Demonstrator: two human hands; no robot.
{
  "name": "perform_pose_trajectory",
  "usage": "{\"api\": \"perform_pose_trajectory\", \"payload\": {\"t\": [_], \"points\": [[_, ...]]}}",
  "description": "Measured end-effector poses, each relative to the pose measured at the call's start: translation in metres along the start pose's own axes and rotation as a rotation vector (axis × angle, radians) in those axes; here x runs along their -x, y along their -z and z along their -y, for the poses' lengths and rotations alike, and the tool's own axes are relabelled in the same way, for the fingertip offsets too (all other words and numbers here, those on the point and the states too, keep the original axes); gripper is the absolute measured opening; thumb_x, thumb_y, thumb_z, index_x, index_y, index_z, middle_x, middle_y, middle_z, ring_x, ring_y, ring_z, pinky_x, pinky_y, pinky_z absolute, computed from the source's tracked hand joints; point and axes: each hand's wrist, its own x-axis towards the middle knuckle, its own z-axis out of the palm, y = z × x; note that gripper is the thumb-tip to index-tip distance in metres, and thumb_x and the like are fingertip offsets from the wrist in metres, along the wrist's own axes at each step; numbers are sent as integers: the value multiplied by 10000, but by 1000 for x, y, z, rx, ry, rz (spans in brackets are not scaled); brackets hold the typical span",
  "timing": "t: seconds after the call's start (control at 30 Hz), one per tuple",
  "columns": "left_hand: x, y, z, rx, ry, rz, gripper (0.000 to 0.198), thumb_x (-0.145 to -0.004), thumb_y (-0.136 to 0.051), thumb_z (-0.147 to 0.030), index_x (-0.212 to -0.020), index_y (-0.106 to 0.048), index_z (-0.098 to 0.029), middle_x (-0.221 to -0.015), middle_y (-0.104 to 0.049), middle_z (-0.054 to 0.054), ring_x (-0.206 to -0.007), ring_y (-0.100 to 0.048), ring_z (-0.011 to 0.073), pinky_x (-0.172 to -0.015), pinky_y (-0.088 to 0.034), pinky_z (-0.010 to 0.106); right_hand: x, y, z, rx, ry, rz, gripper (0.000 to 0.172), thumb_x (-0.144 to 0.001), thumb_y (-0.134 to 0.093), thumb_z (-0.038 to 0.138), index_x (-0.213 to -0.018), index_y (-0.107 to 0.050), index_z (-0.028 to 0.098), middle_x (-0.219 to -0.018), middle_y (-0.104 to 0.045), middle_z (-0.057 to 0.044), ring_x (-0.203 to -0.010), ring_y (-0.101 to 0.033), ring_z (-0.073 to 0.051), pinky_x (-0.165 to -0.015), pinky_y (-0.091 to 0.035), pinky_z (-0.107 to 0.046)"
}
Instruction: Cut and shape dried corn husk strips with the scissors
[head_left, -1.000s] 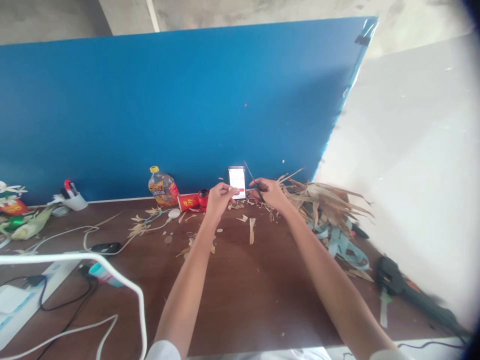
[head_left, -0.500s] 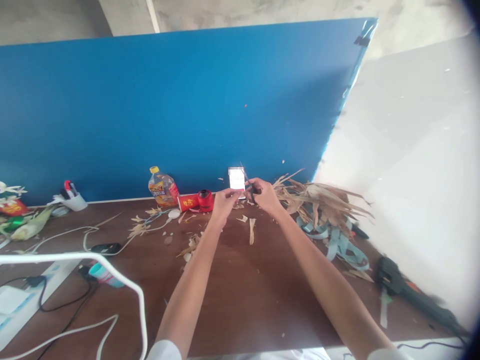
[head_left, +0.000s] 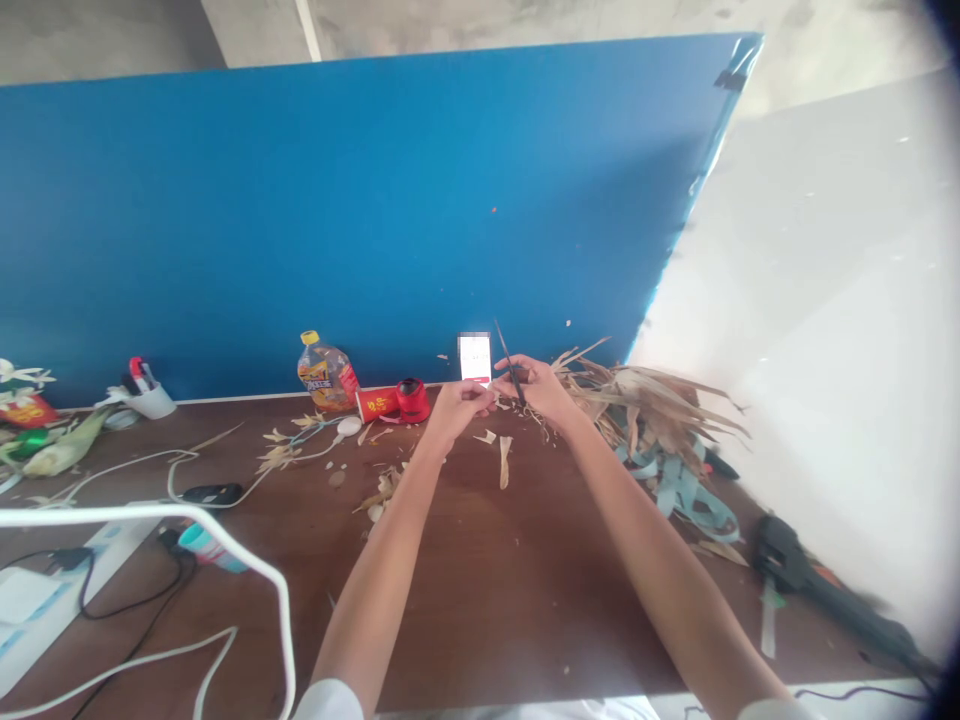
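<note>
My left hand [head_left: 456, 412] is closed in a pinch over the back part of the table. A small pale piece, perhaps corn husk, seems to be at its fingertips, too small to make out clearly. Close on the right, my right hand [head_left: 541, 390] is wrapped round dark scissors [head_left: 510, 362], their slim tip pointing up and slightly left. The fingertips of both hands nearly meet. Just behind them a lit phone [head_left: 475, 357] leans upright against the blue panel. One dry husk strip [head_left: 505, 462] lies on the table in front of the hands.
Dry corn husks [head_left: 652, 395] are heaped at right, above pale blue ribbon [head_left: 694, 500] and a glue gun [head_left: 817, 580]. A bottle [head_left: 326, 375] and red container [head_left: 411, 400] stand back left. A white bar [head_left: 187, 512], power strip [head_left: 82, 590] and cables occupy the left.
My right hand has shifted slightly right and turned, so the scissors now stand further right, clear of the phone screen. The left hand has moved a little to the right.
</note>
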Motion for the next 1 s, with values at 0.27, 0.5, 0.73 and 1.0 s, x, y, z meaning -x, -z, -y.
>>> {"api": "perform_pose_trajectory", "payload": {"t": [0.27,0.5,0.73,1.0], "points": [[0,-1,-7,59,37,-91,353,-685,-722,-474,-795,-665,-143,-719,-687,55,-591,-581,111,-572,-443,228,2,-1,4,-6,10,115,495,-584,-801,348,-1006,-608,177,-726,-624,0,-627,-543,-117,-570,-422,-235],[0,0,-5,17,106,-21,418,-701,-706,-474,-970,-668,-155,-796,-696,64,-674,-613,130,-623,-461,238,1,0,-3,83,31,148,455,-634,-750,287,-1051,-613,168,-782,-655,-31,-662,-561,-129,-587,-431,-237],[-3,-1,3,31,-46,3,364,-721,-683,-480,-840,-607,-144,-720,-608,13,-598,-531,87,-601,-444,224,-1,-2,-6,150,70,139,462,-621,-715,255,-1060,-614,153,-764,-645,-25,-652,-547,-134,-575,-422,-237],[-3,-2,1,-80,-13,-50,221,-734,-667,-309,-879,-654,-144,-661,-615,24,-581,-536,104,-560,-431,221,0,-7,-9,384,145,-37,337,-633,-586,169,-966,-630,174,-687,-595,7,-622,-484,-126,-541,-352,-224]]}}
